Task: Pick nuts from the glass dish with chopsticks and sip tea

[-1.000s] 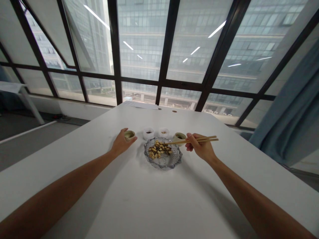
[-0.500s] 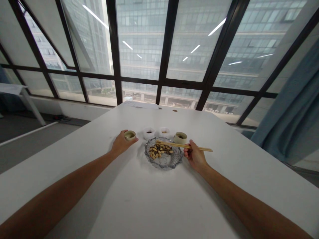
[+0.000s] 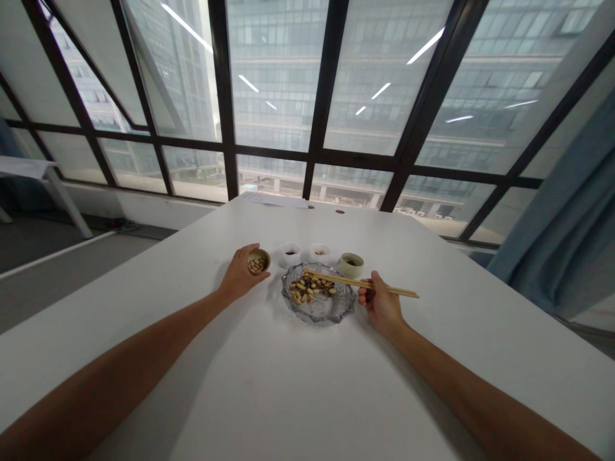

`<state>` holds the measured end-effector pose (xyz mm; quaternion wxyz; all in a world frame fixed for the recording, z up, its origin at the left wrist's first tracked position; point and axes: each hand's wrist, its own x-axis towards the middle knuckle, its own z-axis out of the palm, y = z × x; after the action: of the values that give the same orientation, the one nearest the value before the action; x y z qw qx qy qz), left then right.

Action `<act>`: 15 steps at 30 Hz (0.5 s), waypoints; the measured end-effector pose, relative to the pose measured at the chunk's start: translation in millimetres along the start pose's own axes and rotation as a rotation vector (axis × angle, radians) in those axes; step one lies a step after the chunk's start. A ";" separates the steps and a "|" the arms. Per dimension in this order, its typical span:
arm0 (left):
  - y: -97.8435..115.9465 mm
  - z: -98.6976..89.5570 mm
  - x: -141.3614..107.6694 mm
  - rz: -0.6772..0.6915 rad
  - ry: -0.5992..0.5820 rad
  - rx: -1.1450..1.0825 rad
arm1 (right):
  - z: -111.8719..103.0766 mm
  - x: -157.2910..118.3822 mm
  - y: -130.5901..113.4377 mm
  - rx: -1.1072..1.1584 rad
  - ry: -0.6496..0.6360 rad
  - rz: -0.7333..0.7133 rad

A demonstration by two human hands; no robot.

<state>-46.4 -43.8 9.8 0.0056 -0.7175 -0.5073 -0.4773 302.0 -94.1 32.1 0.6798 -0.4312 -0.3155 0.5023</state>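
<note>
My left hand (image 3: 241,274) is closed round a small greenish cup (image 3: 266,258), tilted so that its mouth faces me and the glass dish. Pale nuts that look like pistachios (image 3: 257,265) show inside it. With my right hand (image 3: 382,304) I grip a pair of wooden chopsticks (image 3: 401,292), their tips over the left back part of the dish. The scalloped glass dish (image 3: 339,314) holds a mix of pale nuts (image 3: 302,293) and darker seeds (image 3: 319,283), heaped toward its left and back.
Behind the dish stand two small white bowls, the left one (image 3: 290,257) with something dark in it, the right one (image 3: 319,251) with a few pale bits. A second greenish cup (image 3: 350,266) is near my right hand. Papers (image 3: 273,201) lie at the table's far edge.
My left hand has tipped the cup toward the dish and me, so the nuts inside now show. The chopsticks stay over the dish. The whole view has shifted slightly.
</note>
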 end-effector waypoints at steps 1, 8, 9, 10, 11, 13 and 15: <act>0.4 0.3 -0.3 0.019 -0.004 -0.005 | 1.2 -1.0 -0.9 0.006 0.007 0.015; 12.0 -5.4 1.5 -0.211 -0.009 -0.014 | 1.3 0.5 -0.9 0.020 0.024 0.025; 13.7 -6.6 2.1 -0.266 -0.019 -0.022 | 0.8 0.9 -0.5 0.020 0.026 0.023; 14.7 -7.7 2.6 -0.312 -0.032 -0.025 | 0.4 1.2 -0.1 0.020 0.027 0.022; 15.2 -8.7 3.3 -0.348 -0.047 -0.023 | -0.1 1.4 0.3 0.020 0.026 0.020; 14.1 -11.0 5.2 -0.402 -0.070 0.004 | -0.8 2.0 0.9 0.019 0.026 0.015; 11.8 -14.3 9.2 -0.453 -0.116 0.043 | -1.2 2.7 1.1 0.014 0.034 0.004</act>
<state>-47.3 -49.9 29.5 -0.1155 -0.6114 -0.6647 -0.4136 303.4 -91.7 30.6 0.6871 -0.4356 -0.2997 0.4983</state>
